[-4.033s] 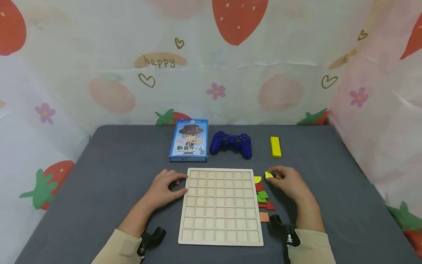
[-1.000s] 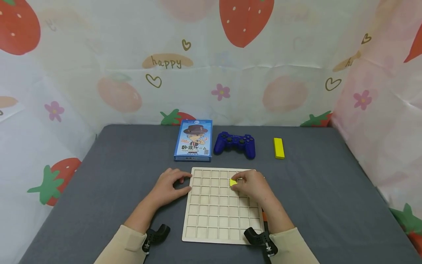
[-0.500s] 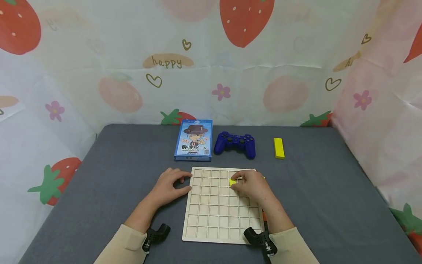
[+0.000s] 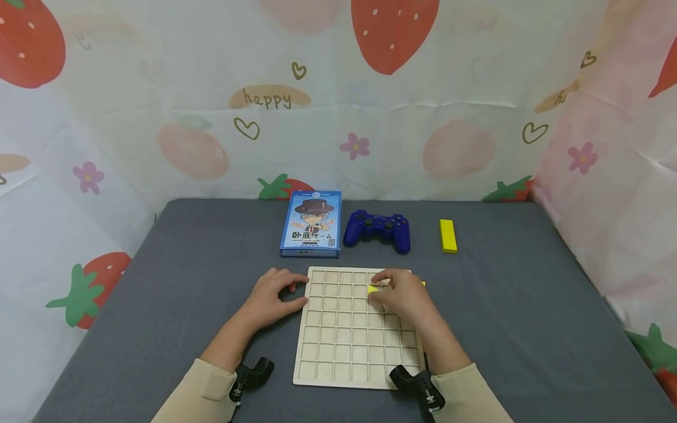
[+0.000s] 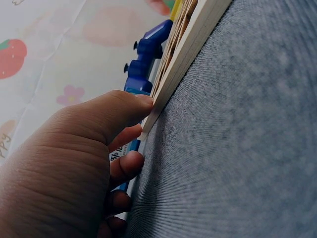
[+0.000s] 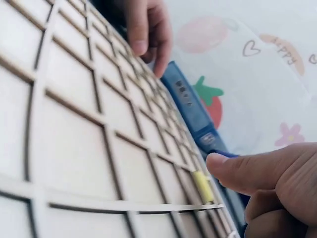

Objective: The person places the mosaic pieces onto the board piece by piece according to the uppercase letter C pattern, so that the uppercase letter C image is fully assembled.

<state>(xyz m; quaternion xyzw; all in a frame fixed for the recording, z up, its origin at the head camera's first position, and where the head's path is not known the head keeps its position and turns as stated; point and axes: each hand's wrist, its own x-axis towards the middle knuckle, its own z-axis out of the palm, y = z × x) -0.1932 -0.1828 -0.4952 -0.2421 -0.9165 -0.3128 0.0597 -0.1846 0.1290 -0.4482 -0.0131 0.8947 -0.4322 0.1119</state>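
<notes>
On the wooden grid board [image 4: 357, 329], near its far right corner, a small yellow tile [image 4: 374, 289] sits under the fingertips of the right hand [image 4: 400, 296].

Judging by the pose, the tile is being seated into one of the board's square cells; the next move would call for pressing it flat and square to the cell walls before the fingers lift. The right hand's fingers are curled over the tile, thumb at its near edge, wrist resting across the board's right side. To the left of that grip, the left hand [image 4: 272, 298] steadies the board, thumb and fingers pinching its left edge. Beyond the fingertips lie a blue card box [image 4: 311, 224], a blue game controller [image 4: 377, 230] and a yellow block [image 4: 448, 235] on the grey table [image 4: 174, 282].
</notes>
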